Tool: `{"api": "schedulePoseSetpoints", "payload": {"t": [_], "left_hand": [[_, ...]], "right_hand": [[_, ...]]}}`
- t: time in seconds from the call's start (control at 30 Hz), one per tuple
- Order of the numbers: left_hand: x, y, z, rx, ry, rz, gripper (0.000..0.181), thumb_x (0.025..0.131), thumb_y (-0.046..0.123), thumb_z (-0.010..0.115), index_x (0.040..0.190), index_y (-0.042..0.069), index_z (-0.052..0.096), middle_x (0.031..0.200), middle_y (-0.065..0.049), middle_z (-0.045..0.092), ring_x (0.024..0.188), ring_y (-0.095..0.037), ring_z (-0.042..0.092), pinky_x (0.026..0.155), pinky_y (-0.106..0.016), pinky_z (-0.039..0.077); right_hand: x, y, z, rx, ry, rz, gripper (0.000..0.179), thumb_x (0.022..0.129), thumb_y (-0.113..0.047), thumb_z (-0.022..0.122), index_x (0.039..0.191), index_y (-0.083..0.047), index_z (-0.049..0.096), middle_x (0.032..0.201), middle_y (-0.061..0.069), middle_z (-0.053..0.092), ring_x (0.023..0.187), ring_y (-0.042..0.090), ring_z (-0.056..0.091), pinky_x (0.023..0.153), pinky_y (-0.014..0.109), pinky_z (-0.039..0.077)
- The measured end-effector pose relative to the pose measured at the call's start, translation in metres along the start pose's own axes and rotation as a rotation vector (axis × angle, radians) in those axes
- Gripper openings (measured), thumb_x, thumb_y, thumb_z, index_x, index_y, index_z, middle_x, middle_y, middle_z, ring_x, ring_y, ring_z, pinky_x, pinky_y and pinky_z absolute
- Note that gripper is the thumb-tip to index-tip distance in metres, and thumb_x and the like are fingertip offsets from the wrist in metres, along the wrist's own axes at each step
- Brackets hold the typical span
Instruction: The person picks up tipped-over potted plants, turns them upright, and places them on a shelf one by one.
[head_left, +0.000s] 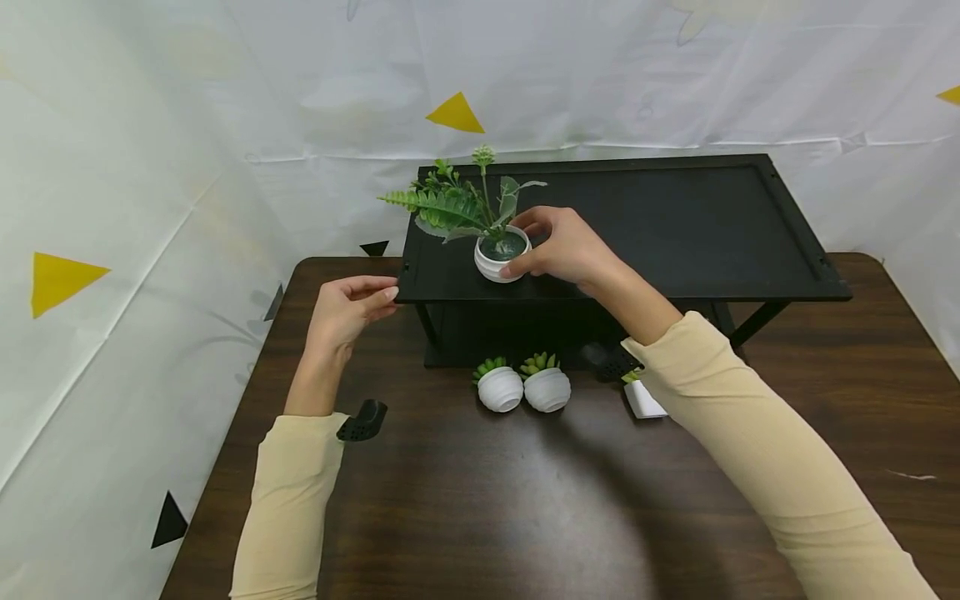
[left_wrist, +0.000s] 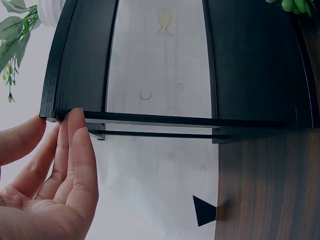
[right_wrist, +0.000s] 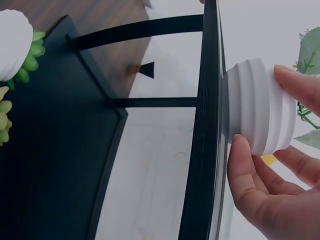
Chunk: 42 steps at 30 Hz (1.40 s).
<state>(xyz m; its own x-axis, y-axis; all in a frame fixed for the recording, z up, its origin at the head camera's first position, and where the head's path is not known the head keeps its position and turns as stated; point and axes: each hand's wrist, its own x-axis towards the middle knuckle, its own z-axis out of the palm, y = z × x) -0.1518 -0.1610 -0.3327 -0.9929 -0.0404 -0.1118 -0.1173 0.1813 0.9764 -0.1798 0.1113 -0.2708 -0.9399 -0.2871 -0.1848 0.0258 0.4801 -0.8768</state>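
While left grip [head_left: 342,312] pinches an edge of the shelf [head_left: 675,221], right grip [head_left: 566,250] pinches the potted plant [head_left: 497,250], with room rightward.

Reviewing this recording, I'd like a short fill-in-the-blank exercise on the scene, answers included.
1. The right hand grips the leafy plant by its pot, whose colour is ____.
2. The left hand pinches the black shelf at its front ____ corner.
3. On the table, in front of the shelf, ____ round pots sit side by side.

Missing words: white; left; two.
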Motion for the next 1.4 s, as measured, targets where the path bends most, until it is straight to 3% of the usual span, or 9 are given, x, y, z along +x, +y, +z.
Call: {"api": "schedulePoseSetpoints", "payload": {"t": [0.4,0.87,1.1,1.4], "left_hand": [[0.0,0.002,0.001,-0.003,-0.007,-0.003,0.029,0.086,0.006,0.063,0.11,-0.01,0.06,0.091,-0.004,0.06,0.07,-0.01,0.063,0.078,-0.029,0.054],[0.0,0.003,0.0,0.006,-0.012,-0.013,0.029,0.087,0.006,0.062,0.112,-0.009,0.06,0.097,-0.007,0.059,0.084,-0.025,0.064,0.079,-0.029,0.053],[0.001,0.002,0.0,0.005,-0.012,-0.009,0.029,0.087,0.005,0.062,0.112,-0.01,0.06,0.093,-0.005,0.06,0.074,-0.013,0.064,0.079,-0.03,0.053],[-0.001,0.004,0.0,-0.007,-0.027,-0.008,0.032,0.087,0.005,0.062,0.113,-0.012,0.058,0.092,-0.005,0.059,0.073,-0.013,0.065,0.081,-0.032,0.052]], "right_hand": [[0.007,-0.008,0.012,0.039,-0.037,-0.009,0.062,0.076,-0.004,0.073,0.131,-0.006,0.045,0.121,0.017,0.046,0.088,0.03,0.056,0.077,0.037,0.051],[0.018,-0.016,0.028,0.041,-0.062,-0.041,0.062,0.075,-0.004,0.074,0.131,-0.007,0.046,0.112,0.015,0.05,0.081,0.027,0.055,0.074,0.035,0.051],[0.022,-0.021,0.035,0.026,-0.062,-0.045,0.061,0.076,-0.004,0.073,0.13,-0.006,0.046,0.111,0.016,0.05,0.082,0.028,0.055,0.074,0.035,0.052],[0.023,-0.023,0.041,0.047,-0.058,-0.061,0.058,0.077,-0.004,0.072,0.129,-0.005,0.047,0.112,0.016,0.051,0.078,0.027,0.056,0.073,0.035,0.052]]}}
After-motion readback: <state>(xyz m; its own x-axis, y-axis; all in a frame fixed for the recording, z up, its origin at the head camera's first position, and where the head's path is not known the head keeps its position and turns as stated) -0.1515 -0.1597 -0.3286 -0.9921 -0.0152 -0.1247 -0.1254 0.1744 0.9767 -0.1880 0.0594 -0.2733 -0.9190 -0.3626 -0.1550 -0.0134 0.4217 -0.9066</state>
